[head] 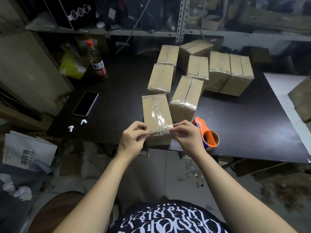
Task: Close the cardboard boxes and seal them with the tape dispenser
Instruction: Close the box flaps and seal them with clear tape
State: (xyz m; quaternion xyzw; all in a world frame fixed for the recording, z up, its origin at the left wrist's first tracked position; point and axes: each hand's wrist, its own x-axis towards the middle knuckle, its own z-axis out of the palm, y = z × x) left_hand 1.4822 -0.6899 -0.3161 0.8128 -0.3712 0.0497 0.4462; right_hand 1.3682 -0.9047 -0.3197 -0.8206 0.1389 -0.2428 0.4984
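At table edge: left hand, right hand pinching tape on nearest box.

This looks like a storeroom where things get packed. Metal shelves full of goods stand behind a black bench, and many taped cardboard boxes sit there beside a tape dispenser.

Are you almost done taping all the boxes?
Nearly, it seems. The boxes farther back are shut with tape across them. Right now the left hand and right hand are pressing a tape strip over the near edge of the closest box. The tape dispenser rests beside it on the table. No open boxes are clearly in view.
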